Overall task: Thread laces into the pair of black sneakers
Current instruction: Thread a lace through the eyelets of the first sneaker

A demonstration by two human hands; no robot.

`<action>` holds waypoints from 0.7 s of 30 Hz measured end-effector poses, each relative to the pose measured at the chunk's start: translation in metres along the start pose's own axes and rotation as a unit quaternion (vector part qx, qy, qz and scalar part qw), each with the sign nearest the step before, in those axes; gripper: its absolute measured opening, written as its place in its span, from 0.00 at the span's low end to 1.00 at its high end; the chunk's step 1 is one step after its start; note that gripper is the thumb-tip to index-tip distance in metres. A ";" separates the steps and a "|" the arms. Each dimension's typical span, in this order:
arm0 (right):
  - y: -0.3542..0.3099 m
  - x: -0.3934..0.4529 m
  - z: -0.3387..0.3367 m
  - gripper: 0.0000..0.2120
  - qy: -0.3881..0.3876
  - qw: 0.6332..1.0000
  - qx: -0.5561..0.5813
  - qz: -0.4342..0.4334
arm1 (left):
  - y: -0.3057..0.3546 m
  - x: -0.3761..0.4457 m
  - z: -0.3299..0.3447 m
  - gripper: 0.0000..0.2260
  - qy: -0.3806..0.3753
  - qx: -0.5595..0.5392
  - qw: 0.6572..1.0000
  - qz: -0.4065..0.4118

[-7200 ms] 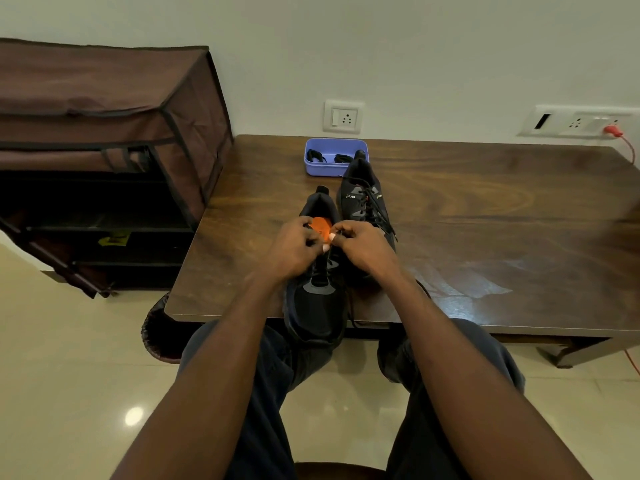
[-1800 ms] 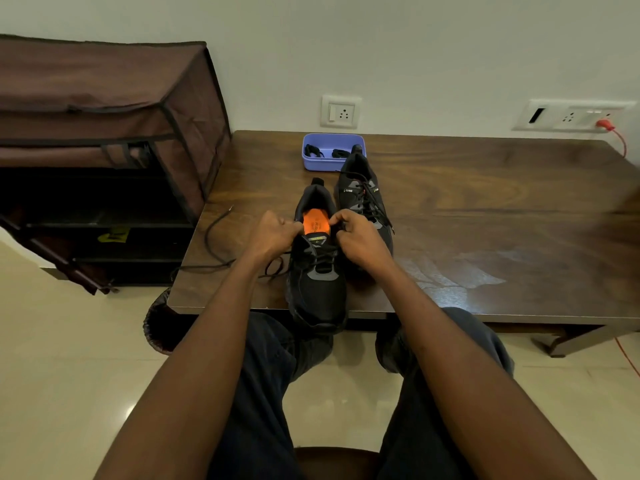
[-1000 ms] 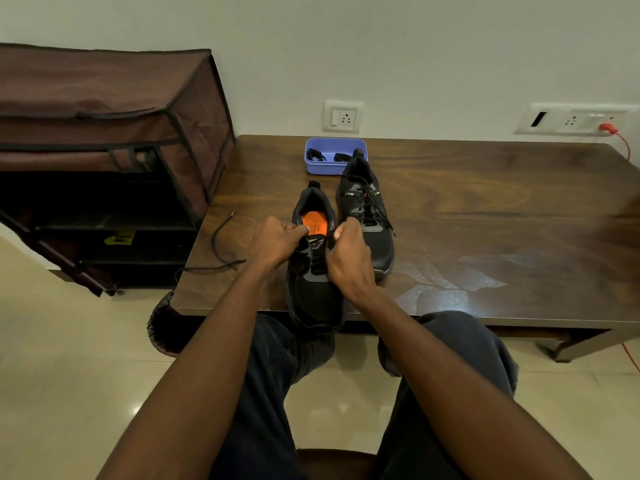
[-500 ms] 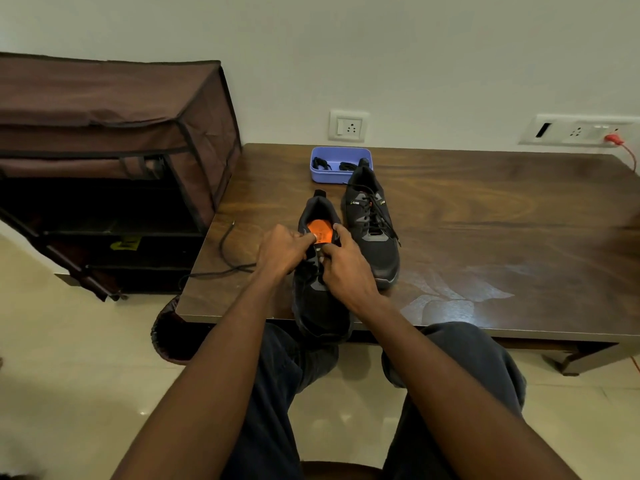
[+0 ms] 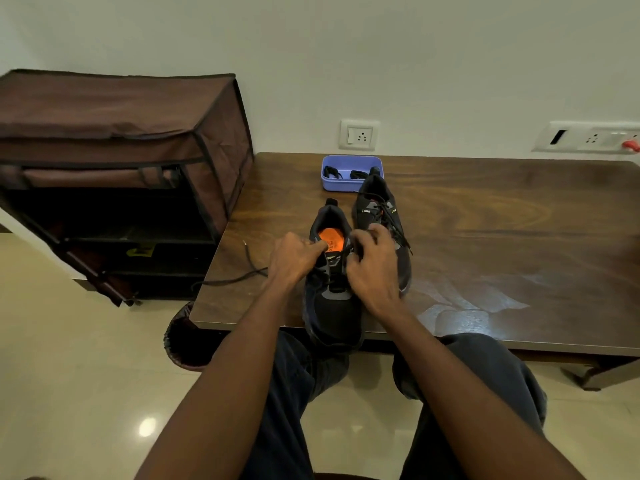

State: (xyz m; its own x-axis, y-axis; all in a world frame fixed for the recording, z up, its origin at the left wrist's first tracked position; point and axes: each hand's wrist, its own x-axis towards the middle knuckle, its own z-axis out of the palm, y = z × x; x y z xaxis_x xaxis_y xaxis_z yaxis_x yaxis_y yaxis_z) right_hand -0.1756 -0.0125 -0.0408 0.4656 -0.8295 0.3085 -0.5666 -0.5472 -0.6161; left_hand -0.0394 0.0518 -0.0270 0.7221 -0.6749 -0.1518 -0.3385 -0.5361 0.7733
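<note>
Shoe (image 5: pixel 382 230) beyond the hands looks laced already. Left hand (image 5: pixel 294 259) and right hand (image 5: pixel 372 268) pinch the lace (image 5: pixel 239 277) at the near shoe's (image 5: pixel 332 306) top holes; nearly done.

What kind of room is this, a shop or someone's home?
Probably a home: a brown fabric shoe rack stands beside a low wooden table, with wall sockets behind and a polished tile floor.
</note>
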 end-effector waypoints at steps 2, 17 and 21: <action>0.001 -0.004 0.008 0.17 -0.083 0.990 -0.077 -0.081 | 0.002 -0.001 -0.001 0.19 0.003 0.008 1.000 0.000; 0.003 0.009 0.000 0.08 0.114 0.927 0.154 0.322 | 0.005 -0.005 -0.003 0.19 0.006 0.009 1.000 -0.004; 0.001 0.004 0.002 0.15 0.018 0.998 0.051 0.032 | 0.006 -0.007 -0.004 0.21 -0.009 0.014 1.000 0.004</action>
State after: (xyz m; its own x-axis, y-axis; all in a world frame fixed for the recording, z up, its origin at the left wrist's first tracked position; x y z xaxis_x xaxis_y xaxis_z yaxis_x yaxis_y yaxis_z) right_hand -0.1732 -0.0159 -0.0415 0.4053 -0.8664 0.2916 -0.5214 -0.4811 -0.7048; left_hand -0.0439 0.0554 -0.0186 0.7092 -0.6874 -0.1568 -0.3610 -0.5451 0.7567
